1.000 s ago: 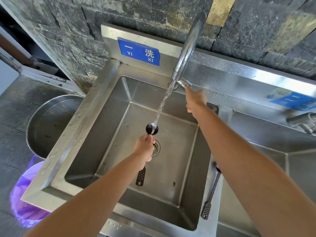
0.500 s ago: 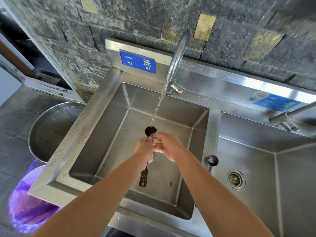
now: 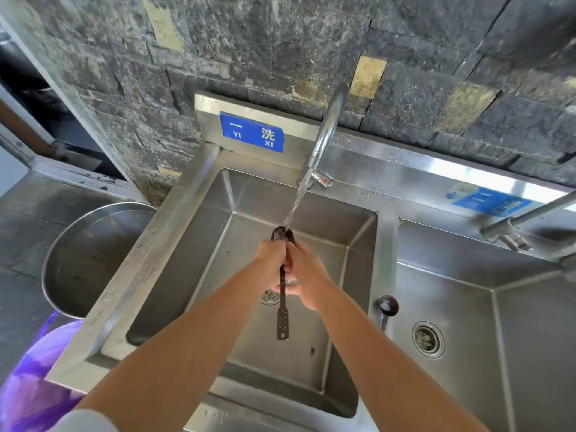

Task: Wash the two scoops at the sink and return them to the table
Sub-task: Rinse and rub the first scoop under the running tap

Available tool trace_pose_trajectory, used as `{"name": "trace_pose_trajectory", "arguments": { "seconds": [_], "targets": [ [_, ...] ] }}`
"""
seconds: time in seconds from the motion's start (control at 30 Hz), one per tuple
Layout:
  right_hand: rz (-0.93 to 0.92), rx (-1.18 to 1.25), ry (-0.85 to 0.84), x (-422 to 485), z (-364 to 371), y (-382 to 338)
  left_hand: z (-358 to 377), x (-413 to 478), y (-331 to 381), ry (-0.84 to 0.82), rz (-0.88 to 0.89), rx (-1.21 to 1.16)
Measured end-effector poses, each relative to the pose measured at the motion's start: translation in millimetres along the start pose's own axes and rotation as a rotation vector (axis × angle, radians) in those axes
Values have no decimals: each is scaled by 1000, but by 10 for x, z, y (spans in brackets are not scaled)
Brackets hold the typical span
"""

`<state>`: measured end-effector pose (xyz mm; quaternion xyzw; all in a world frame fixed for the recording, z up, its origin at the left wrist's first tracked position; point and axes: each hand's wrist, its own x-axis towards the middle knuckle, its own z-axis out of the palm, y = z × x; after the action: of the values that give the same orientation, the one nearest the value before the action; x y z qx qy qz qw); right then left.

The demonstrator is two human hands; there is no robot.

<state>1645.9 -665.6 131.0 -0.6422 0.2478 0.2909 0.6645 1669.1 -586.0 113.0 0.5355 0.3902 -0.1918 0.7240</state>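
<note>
A dark brown scoop (image 3: 282,319) with a long perforated handle is held upright over the left sink basin (image 3: 218,244). Its bowl sits under the water stream running from the curved tap (image 3: 327,132). My left hand (image 3: 271,254) grips the scoop just below the bowl. My right hand (image 3: 307,275) is pressed against the same scoop's neck and handle from the right. A second dark scoop (image 3: 388,307) lies on the steel divider between the two basins, its handle partly hidden by my right forearm.
The right sink basin (image 3: 514,338) has a drain (image 3: 428,338) and a second tap (image 3: 514,226). A large steel pot (image 3: 84,260) stands left of the sink, with a purple bag (image 3: 34,378) below it. A dark stone wall rises behind.
My right hand left the tap valve and came down onto the scoop beside my left hand. The scoop stays under the running water. The camera view has tilted upward.
</note>
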Motion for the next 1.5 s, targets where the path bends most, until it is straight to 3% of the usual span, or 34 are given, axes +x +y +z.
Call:
{"name": "trace_pose_trajectory", "arguments": {
  "seconds": [0.1,0.23,0.37,0.47,0.67,0.93,1.17,1.37,1.5],
  "targets": [
    [-28,-206,-4,-51,-3,71,15,60,37,-68,-8,-113],
    [-296,-943,71,42,-234,-58,30,132,137,-30,110,39],
    [-421,-1174,45,121,-285,-299,63,210,345,27,196,255],
    [-443,-1387,49,127,-337,-427,26,203,480,-29,76,259],
    [-496,-1512,98,56,-447,-621,-155,155,571,-333,-165,139],
    [-582,-1635,28,1,-587,-791,-191,134,611,-445,-178,343],
    [-688,-1803,-82,-9,-661,-1129,-172,96,805,-500,-130,702],
    [-765,-1901,-163,-13,-579,-1284,-137,2,981,-440,-18,1057],
    [-801,-1953,-200,-18,-492,-1310,-120,54,1035,-330,227,1523]
  ]
}}
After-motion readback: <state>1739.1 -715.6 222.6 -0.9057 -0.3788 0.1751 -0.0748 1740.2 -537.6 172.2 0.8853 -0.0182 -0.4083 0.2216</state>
